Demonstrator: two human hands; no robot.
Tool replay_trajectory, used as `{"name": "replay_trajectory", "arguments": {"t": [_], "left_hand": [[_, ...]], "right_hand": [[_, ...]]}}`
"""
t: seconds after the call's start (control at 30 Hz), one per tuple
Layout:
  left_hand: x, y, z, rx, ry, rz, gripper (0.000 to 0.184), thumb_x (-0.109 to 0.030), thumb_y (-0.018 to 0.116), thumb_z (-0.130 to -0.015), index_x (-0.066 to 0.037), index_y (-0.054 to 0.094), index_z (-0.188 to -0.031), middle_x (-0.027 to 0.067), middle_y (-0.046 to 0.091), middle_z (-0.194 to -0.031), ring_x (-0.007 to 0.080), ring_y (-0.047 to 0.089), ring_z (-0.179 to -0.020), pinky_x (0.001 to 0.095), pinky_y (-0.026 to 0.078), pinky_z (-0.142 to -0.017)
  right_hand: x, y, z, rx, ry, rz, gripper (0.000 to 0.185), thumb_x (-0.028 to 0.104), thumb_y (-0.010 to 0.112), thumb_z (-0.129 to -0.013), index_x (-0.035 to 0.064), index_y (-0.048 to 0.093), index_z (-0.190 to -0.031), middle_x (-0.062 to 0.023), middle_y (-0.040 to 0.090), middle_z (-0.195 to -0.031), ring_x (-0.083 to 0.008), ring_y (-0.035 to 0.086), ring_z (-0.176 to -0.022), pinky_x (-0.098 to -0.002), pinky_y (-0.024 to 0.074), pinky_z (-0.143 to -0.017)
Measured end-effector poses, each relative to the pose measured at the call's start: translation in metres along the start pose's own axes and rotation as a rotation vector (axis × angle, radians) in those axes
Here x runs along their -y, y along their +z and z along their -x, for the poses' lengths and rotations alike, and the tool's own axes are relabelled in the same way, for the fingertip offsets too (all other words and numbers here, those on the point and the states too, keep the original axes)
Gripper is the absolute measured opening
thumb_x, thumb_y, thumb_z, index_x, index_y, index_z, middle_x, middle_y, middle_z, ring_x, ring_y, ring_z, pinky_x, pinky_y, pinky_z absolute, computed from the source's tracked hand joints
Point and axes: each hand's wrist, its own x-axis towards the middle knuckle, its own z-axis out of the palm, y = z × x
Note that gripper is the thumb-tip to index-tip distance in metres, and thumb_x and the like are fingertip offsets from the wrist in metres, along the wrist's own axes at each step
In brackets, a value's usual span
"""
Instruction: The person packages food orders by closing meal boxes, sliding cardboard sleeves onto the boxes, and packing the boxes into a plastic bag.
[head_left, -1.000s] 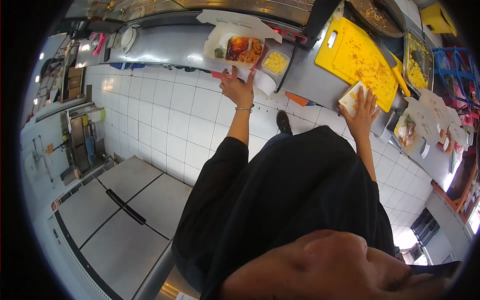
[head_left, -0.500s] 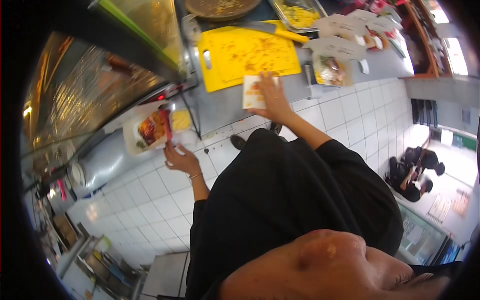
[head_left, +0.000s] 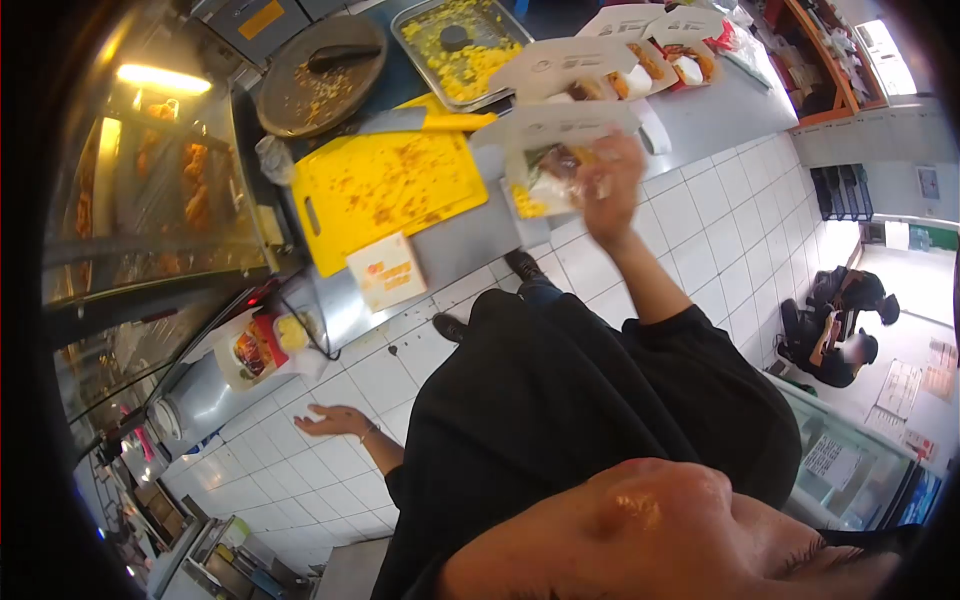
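Note:
My right hand (head_left: 612, 185) is at the right side of an open white food box (head_left: 548, 165), which holds yellow bits and other food partly in a clear wrap. Motion blurs its fingers, so the grip is unclear. My left hand (head_left: 333, 421) hangs over the floor with its fingers apart and nothing in them. Above it, an open box (head_left: 248, 352) with red-glazed food sits on the counter beside a small tub of yellow food (head_left: 292, 332). A closed printed white box (head_left: 386, 272) lies at the front edge of the yellow cutting board (head_left: 390, 180).
A yellow-handled knife (head_left: 440, 122) lies across the board's back edge. Behind it are a round brown board (head_left: 322, 75) and a metal tray (head_left: 462, 50) of yellow bits. More open boxes (head_left: 690, 62) stand at the back right. People (head_left: 835, 325) are at the far right.
The view has swung right. My right hand has left the closed printed box and moved right to an open food box. My left hand has come away from the box with red-glazed food.

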Motion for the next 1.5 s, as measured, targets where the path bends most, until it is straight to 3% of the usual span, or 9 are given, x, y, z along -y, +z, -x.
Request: {"name": "replay_trajectory", "arguments": {"t": [0.07,0.2,0.3,0.57,0.73,0.87,1.0,1.3,1.5], "left_hand": [[-0.024,-0.016,0.033,-0.034,0.008,-0.062,0.049,-0.015,0.054,-0.103,0.005,0.035,-0.143,0.0255,0.038,-0.146,0.0381,0.042,-0.134,0.0468,0.039,-0.109],[-0.094,0.0,0.109,-0.088,-0.086,0.31,0.051,-0.017,0.053,-0.102,0.004,0.034,-0.145,0.0214,0.039,-0.147,0.0353,0.044,-0.132,0.0449,0.041,-0.107],[-0.224,0.014,0.157,0.083,0.045,0.281,0.053,-0.012,0.052,-0.1,0.002,0.032,-0.148,0.0189,0.038,-0.149,0.0316,0.045,-0.132,0.0441,0.036,-0.109],[-0.395,0.031,0.277,0.365,0.368,0.473,0.052,-0.003,0.049,-0.096,0.002,0.033,-0.145,0.0181,0.034,-0.153,0.0294,0.041,-0.138,0.0427,0.03,-0.114],[-0.425,0.033,0.389,0.449,0.349,0.475,0.034,-0.001,0.051,-0.093,0.002,0.054,-0.127,0.0199,0.047,-0.144,0.0306,0.05,-0.129,0.0384,0.042,-0.104],[-0.46,0.04,0.466,0.731,0.228,0.505,0.022,-0.004,0.058,-0.092,-0.002,0.064,-0.114,0.0141,0.065,-0.121,0.0294,0.061,-0.111,0.0357,0.044,-0.098],[-0.505,0.087,0.514,0.922,0.323,0.426,0.02,-0.008,0.063,-0.089,-0.009,0.067,-0.108,0.0091,0.066,-0.117,0.0289,0.058,-0.112,0.0405,0.041,-0.099],[-0.578,0.23,0.557,0.622,0.295,0.234,0.021,-0.016,0.07,-0.082,-0.013,0.069,-0.103,0.0048,0.061,-0.126,0.0295,0.052,-0.12,0.0427,0.037,-0.102],[-0.589,0.247,0.558,0.582,0.251,0.076,0.026,-0.022,0.075,-0.074,-0.018,0.067,-0.099,-0.0017,0.06,-0.125,0.0264,0.048,-0.123,0.043,0.034,-0.103]], "right_hand": [[-0.081,-0.022,-0.006,-0.189,0.278,-0.008,0.02,-0.002,0.055,-0.093,-0.0008,0.058,-0.113,-0.0184,0.058,-0.124,-0.0342,0.054,-0.121,-0.0421,0.0412,-0.102],[-0.253,-0.079,0.042,0.3,0.451,0.232,0.032,0.005,0.059,-0.094,0.0037,0.055,-0.125,-0.0164,0.058,-0.127,-0.0345,0.055,-0.118,-0.0442,0.0428,-0.101],[-0.314,-0.095,0.075,0.436,0.466,0.24,0.04,0.016,0.065,-0.093,0.0057,0.053,-0.129,-0.0169,0.057,-0.13,-0.0352,0.053,-0.121,-0.0462,0.0419,-0.102],[-0.354,-0.111,0.087,0.514,0.222,0.207,0.063,0.043,0.072,-0.087,0.0091,0.052,-0.135,-0.0113,0.051,-0.14,-0.0302,0.048,-0.128,-0.0506,0.0333,-0.104],[-0.365,-0.118,0.083,0.597,0.188,0.209,0.061,0.042,0.071,-0.088,0.0091,0.051,-0.135,-0.0094,0.052,-0.141,-0.0291,0.049,-0.128,-0.0482,0.0338,-0.103],[-0.394,-0.122,0.073,0.667,0.083,0.116,0.059,0.04,0.07,-0.089,0.0083,0.052,-0.134,-0.0091,0.054,-0.138,-0.0281,0.05,-0.125,-0.0455,0.0362,-0.101],[-0.422,-0.126,0.063,0.728,-0.032,0.041,0.056,0.038,0.07,-0.089,0.0087,0.054,-0.133,-0.008,0.055,-0.137,-0.0274,0.053,-0.121,-0.0438,0.0373,-0.1],[-0.473,-0.122,0.037,0.886,-0.24,-0.164,0.045,0.034,0.07,-0.088,0.0103,0.061,-0.125,-0.0065,0.057,-0.134,-0.025,0.054,-0.115,-0.041,0.0402,-0.096],[-0.493,-0.115,0.028,0.929,-0.279,-0.29,0.041,0.029,0.076,-0.084,0.0118,0.065,-0.12,-0.004,0.059,-0.132,-0.0245,0.055,-0.112,-0.0404,0.0404,-0.094]]}}
